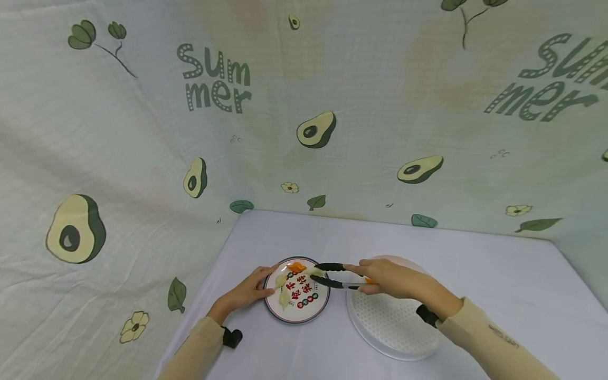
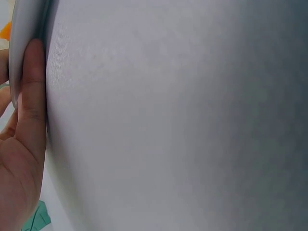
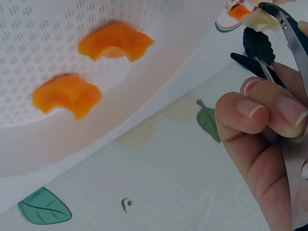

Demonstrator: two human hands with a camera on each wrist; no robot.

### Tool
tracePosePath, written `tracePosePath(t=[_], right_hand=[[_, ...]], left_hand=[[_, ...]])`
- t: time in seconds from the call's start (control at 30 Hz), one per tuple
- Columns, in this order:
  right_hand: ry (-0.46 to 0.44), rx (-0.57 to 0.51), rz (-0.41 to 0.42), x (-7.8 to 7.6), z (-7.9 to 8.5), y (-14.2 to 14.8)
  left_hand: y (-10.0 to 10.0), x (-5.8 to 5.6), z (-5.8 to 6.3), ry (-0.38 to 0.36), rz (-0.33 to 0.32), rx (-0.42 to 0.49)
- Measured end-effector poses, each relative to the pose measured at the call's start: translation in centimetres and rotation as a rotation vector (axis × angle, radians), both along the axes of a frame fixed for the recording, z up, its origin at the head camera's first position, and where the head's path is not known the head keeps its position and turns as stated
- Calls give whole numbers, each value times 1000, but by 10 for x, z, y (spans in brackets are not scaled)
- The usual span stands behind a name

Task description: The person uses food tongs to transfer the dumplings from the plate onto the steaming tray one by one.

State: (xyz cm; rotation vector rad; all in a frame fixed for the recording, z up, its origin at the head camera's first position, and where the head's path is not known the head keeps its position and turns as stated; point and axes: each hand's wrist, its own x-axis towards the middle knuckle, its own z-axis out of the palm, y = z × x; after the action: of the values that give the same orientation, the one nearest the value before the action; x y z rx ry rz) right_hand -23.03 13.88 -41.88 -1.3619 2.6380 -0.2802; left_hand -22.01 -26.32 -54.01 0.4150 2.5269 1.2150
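My left hand (image 1: 252,290) grips the left rim of a round white plate (image 1: 306,312) with red lettering. In the left wrist view, fingers lie either side of the plate's rim (image 2: 24,29). On the plate are an orange dumpling (image 1: 296,267) and two pale ones, a pale dumpling (image 1: 281,280) and another dumpling (image 1: 284,300). My right hand (image 1: 387,277) holds metal tongs (image 1: 351,286) with black tips, fingers curled round the arms. Their tips are at a further pale dumpling (image 1: 314,272) over the plate's upper right side, also in the right wrist view.
Right of the plate stands a round white steamer tray (image 1: 396,327) with a perforated bottom, partly beneath my right forearm. Two orange dumplings, one dumpling (image 3: 115,42) and a second dumpling (image 3: 67,95), lie in it. A printed cloth (image 1: 361,174) hangs behind the white table (image 1: 503,295).
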Motion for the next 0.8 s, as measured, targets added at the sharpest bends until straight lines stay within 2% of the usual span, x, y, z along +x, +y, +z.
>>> tracePosePath(t=[0.07,0.17,0.4,0.53,0.8], right_hand=[[32,7,-1,3,5,7],[27,-8,-13,8,11,19],[-139,-96,-77,18,17,50],[-182,-113,-118,23,17,67],[-161,-120,-183,34,10,101]], left_hand=[[-1,0,-1,2,-2,-7],[0,1,-1,0,0,-14],[1,0,2,4,16,-6],[1,0,1,4,15,-12],[3,2,2,3,15,-9]])
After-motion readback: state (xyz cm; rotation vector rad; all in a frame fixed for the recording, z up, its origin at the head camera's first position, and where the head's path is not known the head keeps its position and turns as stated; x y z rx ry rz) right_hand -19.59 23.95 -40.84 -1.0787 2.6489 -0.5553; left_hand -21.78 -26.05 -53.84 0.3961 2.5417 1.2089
